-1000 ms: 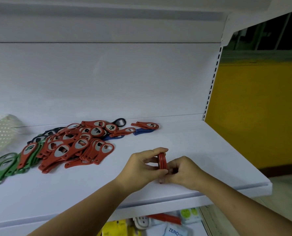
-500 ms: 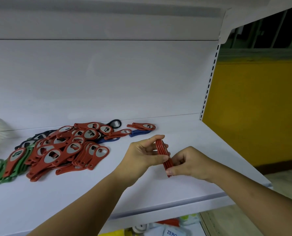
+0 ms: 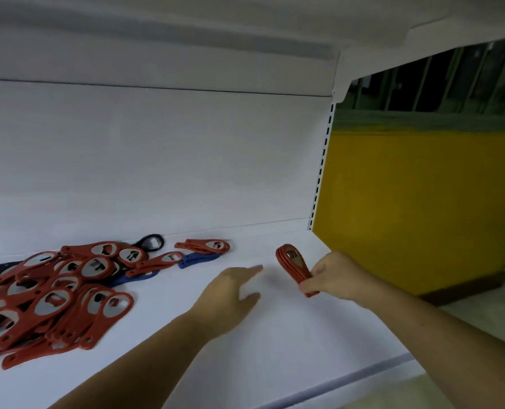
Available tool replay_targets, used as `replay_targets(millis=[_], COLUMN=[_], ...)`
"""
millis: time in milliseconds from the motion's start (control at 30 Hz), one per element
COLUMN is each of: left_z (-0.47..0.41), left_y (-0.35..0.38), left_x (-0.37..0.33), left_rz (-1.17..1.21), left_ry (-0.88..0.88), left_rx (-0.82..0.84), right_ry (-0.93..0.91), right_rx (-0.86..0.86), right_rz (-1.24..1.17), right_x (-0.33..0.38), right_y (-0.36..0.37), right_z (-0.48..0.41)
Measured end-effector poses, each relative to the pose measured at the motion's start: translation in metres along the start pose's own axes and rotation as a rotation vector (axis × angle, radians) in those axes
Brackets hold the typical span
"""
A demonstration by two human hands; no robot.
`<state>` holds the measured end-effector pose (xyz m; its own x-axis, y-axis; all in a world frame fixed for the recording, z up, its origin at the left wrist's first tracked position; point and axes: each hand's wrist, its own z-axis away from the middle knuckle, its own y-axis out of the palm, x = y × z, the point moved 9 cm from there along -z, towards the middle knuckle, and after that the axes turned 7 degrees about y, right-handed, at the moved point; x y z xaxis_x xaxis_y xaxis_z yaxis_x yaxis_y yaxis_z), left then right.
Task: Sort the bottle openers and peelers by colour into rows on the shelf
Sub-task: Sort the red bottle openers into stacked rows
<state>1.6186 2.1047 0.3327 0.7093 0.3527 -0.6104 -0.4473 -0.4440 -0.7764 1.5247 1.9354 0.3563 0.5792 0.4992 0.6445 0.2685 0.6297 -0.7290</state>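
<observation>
My right hand [image 3: 335,276] grips the handle ends of a small stack of red bottle openers [image 3: 292,264], their heads pointing toward the back of the white shelf [image 3: 274,343], near its right side. My left hand [image 3: 230,293] hovers just left of the stack, fingers loosely apart, holding nothing. A big pile of red openers [image 3: 56,293] covers the shelf's left part. Blue ones [image 3: 196,259] and a black one [image 3: 151,242] peek out at the pile's far edge, beside a separate pair of red openers [image 3: 207,246].
The shelf's back panel [image 3: 156,160] rises behind the pile, and an upper shelf overhangs. A slotted upright [image 3: 322,166] marks the shelf's right end; beyond it stands a yellow wall [image 3: 416,208]. The shelf's front lip [image 3: 348,376] runs below my arms.
My left hand has let go of the red stack and drawn away to the left. My right hand has carried the stack farther back and right on the shelf.
</observation>
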Motion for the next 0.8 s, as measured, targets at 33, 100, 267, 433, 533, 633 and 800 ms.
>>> replay_targets(millis=[33, 100, 267, 433, 533, 633, 800], left_z=[0.0, 0.001, -0.005, -0.008, -0.009, -0.01, -0.012], left_y=[0.005, 0.013, 0.012, 0.01, 0.009, 0.009, 0.01], left_x=[0.004, 0.017, 0.022, 0.025, 0.023, 0.023, 0.024], left_rz=[-0.165, -0.219, -0.23, -0.236, -0.23, -0.224, -0.222], left_ry=[0.026, 0.014, 0.016, 0.023, 0.048, 0.061, 0.059], left_rx=[0.012, 0.011, -0.047, -0.085, -0.103, -0.105, -0.107], right_ry=[0.04, 0.109, 0.167, 0.199, 0.229, 0.236, 0.21], right_rx=[-0.038, -0.104, -0.164, -0.184, -0.201, -0.229, -0.234], right_rz=[0.038, 0.113, 0.231, 0.283, 0.356, 0.393, 0.458], right_x=[-0.009, -0.024, -0.029, -0.018, -0.015, -0.013, -0.011], right_y=[-0.009, -0.025, -0.043, -0.045, -0.042, -0.043, -0.043], right_z=[-0.014, -0.039, -0.09, -0.131, -0.147, -0.157, -0.164])
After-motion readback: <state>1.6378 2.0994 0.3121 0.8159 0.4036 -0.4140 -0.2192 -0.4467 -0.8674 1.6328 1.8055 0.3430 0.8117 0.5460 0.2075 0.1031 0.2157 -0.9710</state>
